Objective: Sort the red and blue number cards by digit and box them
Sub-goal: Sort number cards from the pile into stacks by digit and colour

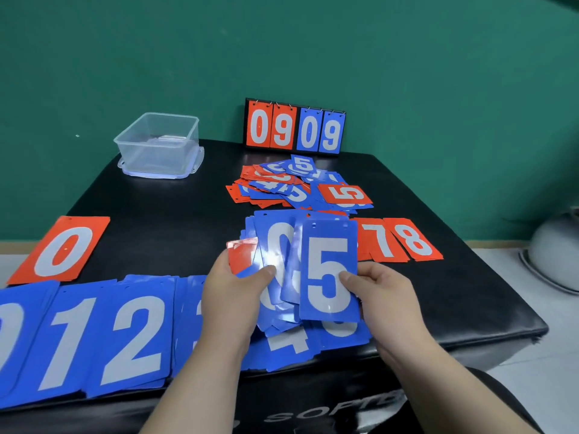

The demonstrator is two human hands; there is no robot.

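My left hand (233,296) grips a fanned stack of cards (275,245), mostly blue with one red card at its left; a blue 0 shows on top. My right hand (383,296) pinches a blue 5 card (329,270) by its lower right edge, held upright beside the stack. Along the near edge of the black table (175,202) lie blue piles showing 0, a blue 1 (67,336), a blue 2 (138,333), a half-hidden pile, and a blue 4 (288,343). A red 0 (62,250) lies at the left; a red 7 (380,239) and red 8 (413,239) lie at the right.
A loose heap of mixed red and blue cards (297,186) lies at mid-table. A clear plastic box (159,142) stands on its lid at the back left. A flip scoreboard (294,128) reading 0909 stands against the green wall. A grey object (557,249) sits off the table's right.
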